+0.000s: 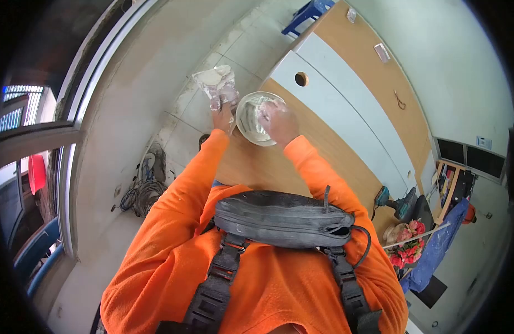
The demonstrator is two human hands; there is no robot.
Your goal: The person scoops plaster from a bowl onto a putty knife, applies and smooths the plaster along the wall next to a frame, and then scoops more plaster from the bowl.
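My left hand (225, 106), smeared with white, is closed around a clear plastic bag (212, 78) with white powder or paste in it. The bag is held up left of a pale round bowl (241, 127). Over the bowl's right side, my right hand (280, 122) has its fingers curled in, with white on them. What those fingers hold, if anything, is hidden. Whitish material coats the inside of the bowl, which is on the brown wooden surface (251, 167) in front of me.
A grey-and-wood cabinet (346, 106) stretches to the right, with cordless drills (403, 205) and red flowers (404, 245) at its near end. Coiled cables (148, 195) lie on the left floor. A blue stool (308, 15) stands at the back; a window frame (70, 131) is at left.
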